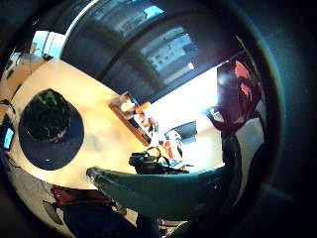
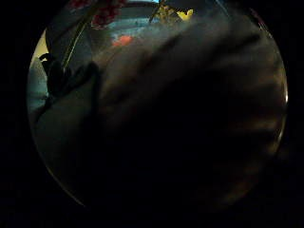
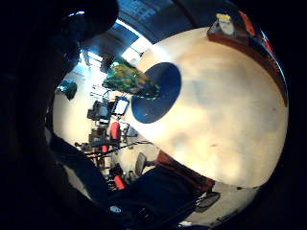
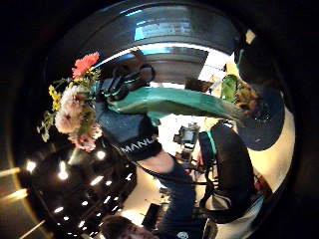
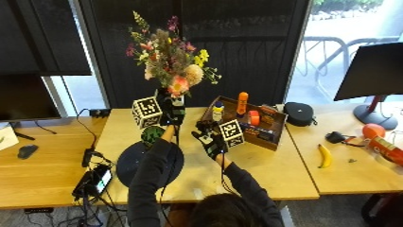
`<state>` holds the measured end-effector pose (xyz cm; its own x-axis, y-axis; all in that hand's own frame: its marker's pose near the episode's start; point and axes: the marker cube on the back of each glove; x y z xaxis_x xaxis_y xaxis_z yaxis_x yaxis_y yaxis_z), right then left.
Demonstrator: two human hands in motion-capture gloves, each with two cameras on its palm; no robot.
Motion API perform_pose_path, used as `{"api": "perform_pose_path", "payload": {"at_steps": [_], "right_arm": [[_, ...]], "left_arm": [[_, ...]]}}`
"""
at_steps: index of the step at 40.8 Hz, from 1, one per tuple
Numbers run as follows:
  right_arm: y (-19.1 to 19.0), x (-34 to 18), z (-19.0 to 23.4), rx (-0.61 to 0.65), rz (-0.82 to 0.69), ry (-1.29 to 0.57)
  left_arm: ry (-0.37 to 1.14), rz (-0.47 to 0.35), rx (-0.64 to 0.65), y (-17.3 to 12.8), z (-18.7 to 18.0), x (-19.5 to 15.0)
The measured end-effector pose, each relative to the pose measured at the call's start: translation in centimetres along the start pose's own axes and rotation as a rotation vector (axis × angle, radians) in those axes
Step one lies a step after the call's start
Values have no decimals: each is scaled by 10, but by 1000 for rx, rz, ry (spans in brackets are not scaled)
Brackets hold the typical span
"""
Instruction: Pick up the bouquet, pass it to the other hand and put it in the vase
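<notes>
My left hand (image 5: 171,116) grips the bouquet (image 5: 170,56) by its stems and holds it upright over the far side of the table. The pink, yellow and red blooms stand well above the fist. The right thumb side palm view shows the same gloved left hand (image 4: 124,127) wrapped round the bouquet (image 4: 75,112), its wrapped stem end pointing toward the vase (image 4: 239,94). The green patterned vase (image 5: 153,135) stands on a dark round mat (image 5: 135,165), partly hidden by my left forearm. My right hand (image 5: 207,139) hovers beside the left, a little nearer to me, fingers relaxed and holding nothing.
A wooden tray (image 5: 264,137) with bottles, among them an orange bottle (image 5: 241,103), sits just right of my right hand. Farther right lie a black case (image 5: 298,113) and a banana (image 5: 325,156). A device with cables (image 5: 94,179) lies at the table's left edge.
</notes>
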<state>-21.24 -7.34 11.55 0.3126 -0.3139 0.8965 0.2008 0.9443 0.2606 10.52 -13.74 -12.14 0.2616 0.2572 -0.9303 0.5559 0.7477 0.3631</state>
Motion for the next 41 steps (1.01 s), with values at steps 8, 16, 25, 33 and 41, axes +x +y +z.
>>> {"api": "perform_pose_path", "payload": {"at_steps": [8, 16, 25, 33, 41], "right_arm": [[-6, 0, -23, 24, 1, 33], [-9, 5, -42, 76, 12, 64], [-8, 19, -58, 91, 61, 72], [-5, 31, -63, 102, 74, 64], [-9, 56, -63, 96, 110, 52]], "left_arm": [[-22, 13, 112, -26, -19, 19], [-54, 23, 197, -46, -34, 24], [-84, 6, 294, -70, -50, 9], [-77, -38, 278, -82, -52, -25], [-90, -160, 131, -83, -52, -92]]}}
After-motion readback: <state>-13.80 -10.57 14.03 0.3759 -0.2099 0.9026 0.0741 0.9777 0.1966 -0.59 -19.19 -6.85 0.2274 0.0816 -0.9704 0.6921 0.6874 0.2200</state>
